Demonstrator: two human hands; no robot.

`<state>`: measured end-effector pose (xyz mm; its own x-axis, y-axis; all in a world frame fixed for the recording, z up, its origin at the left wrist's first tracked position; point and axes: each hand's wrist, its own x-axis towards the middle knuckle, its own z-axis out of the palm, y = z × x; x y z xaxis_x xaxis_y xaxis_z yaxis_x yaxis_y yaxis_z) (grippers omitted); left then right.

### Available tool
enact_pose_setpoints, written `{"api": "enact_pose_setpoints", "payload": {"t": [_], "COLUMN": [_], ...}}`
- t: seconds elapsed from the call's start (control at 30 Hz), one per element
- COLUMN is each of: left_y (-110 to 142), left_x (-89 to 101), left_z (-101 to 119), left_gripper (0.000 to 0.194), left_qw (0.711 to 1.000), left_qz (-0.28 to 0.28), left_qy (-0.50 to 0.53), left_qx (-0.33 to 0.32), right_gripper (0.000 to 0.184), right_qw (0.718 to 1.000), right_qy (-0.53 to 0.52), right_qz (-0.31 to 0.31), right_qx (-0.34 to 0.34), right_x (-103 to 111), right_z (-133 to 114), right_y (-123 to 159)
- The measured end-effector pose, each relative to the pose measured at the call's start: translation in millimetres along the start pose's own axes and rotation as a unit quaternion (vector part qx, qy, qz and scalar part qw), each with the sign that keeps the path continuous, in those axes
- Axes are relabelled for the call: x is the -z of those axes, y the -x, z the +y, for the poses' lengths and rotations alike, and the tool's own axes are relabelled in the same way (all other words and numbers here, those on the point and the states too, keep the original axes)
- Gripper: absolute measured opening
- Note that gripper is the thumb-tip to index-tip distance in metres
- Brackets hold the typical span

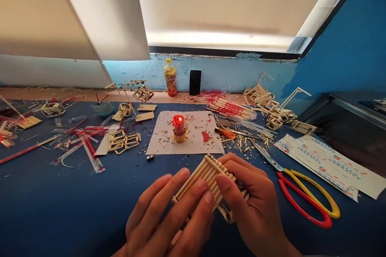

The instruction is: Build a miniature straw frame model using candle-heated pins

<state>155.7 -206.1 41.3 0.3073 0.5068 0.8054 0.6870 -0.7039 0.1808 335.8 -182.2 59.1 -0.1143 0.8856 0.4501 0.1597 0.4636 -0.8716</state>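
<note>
Both my hands hold a small flat panel of wooden sticks (pixel 208 174) glued side by side, just above the blue table near its front edge. My left hand (pixel 169 217) presses its fingertips on the panel's lower left part. My right hand (pixel 250 204) grips the panel's right edge with thumb and fingers closed round it. A thin metal tool tip (pixel 227 217) pokes out under my right hand. Beyond the panel a lit red candle (pixel 179 127) stands on a sheet of paper (pixel 196 144) stained with red wax.
Red and yellow scissors (pixel 301 192) lie at the right, beside printed paper strips (pixel 331 164). Stick frames and loose sticks (pixel 123 141) litter the table (pixel 60 209). A yellow bottle (pixel 170 77) and a dark phone (pixel 195 82) stand against the back wall.
</note>
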Motion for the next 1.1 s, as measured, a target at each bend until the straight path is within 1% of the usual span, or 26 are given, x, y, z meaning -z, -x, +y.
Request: {"api": "enact_pose_setpoints", "payload": {"t": [0.1, 0.17, 0.3, 0.4, 0.5, 0.63, 0.73, 0.8, 0.83, 0.9, 0.97, 1.03, 1.1], "left_y": [-4.8, -7.5, -9.4, -11.5, -17.3, -29.7, -38.5, -43.9, -46.8, -53.5, -60.8, -66.8, -69.7], "left_x": [4.3, 7.1, 7.0, 0.9, -6.2, -9.3, -8.1, -7.9, -8.3, -10.0, -13.0, -17.4, -23.5], "left_z": [-7.8, -12.0, -16.1, -17.7, -21.6, -29.4, -34.2, -36.9, -38.5, -42.1, -46.5, -51.6, -57.0], "left_gripper": [0.038, 0.034, 0.037, 0.039, 0.039, 0.037, 0.038, 0.038, 0.038, 0.032, 0.024, 0.018, 0.018], "left_qw": [0.997, 0.996, 0.995, 0.996, 0.996, 0.994, 0.993, 0.995, 0.997, 0.998, 0.995, 0.982, 0.953], "left_qz": [-0.015, -0.034, -0.059, -0.029, 0.017, 0.024, 0.020, 0.020, 0.020, 0.017, -0.001, -0.040, -0.092], "left_qy": [-0.031, -0.018, 0.002, 0.010, 0.020, 0.033, 0.031, 0.031, 0.037, 0.057, 0.074, 0.101, 0.156], "left_qx": [-0.071, -0.075, -0.078, -0.084, -0.089, -0.104, -0.113, -0.088, -0.063, -0.006, 0.065, 0.153, 0.244], "right_gripper": [0.027, 0.026, 0.029, 0.035, 0.038, 0.040, 0.043, 0.043, 0.042, 0.040, 0.034, 0.029, 0.027], "right_qw": [1.000, 1.000, 0.999, 0.998, 0.996, 0.993, 0.983, 0.971, 0.962, 0.944, 0.925, 0.910, 0.902], "right_qy": [-0.004, -0.002, 0.022, 0.038, 0.036, 0.008, -0.051, -0.102, -0.130, -0.182, -0.219, -0.238, -0.244], "right_qz": [-0.008, -0.010, -0.012, -0.021, -0.030, -0.044, -0.087, -0.131, -0.155, -0.199, -0.238, -0.265, -0.270], "right_qx": [-0.007, -0.012, -0.029, -0.051, -0.071, -0.108, -0.151, -0.173, -0.181, -0.191, -0.199, -0.212, -0.231], "right_x": [-0.6, -1.2, -1.6, -1.0, -0.5, 2.3, 9.3, 16.8, 21.2, 30.3, 38.2, 42.7, 42.5], "right_z": [-0.4, -1.2, -3.1, -3.7, -4.2, -6.9, -9.7, -10.1, -9.3, -4.8, 3.7, 15.3, 28.0], "right_y": [-0.1, -1.1, -5.2, -8.6, -13.0, -22.7, -32.7, -40.0, -43.7, -51.0, -57.1, -60.7, -60.6]}}
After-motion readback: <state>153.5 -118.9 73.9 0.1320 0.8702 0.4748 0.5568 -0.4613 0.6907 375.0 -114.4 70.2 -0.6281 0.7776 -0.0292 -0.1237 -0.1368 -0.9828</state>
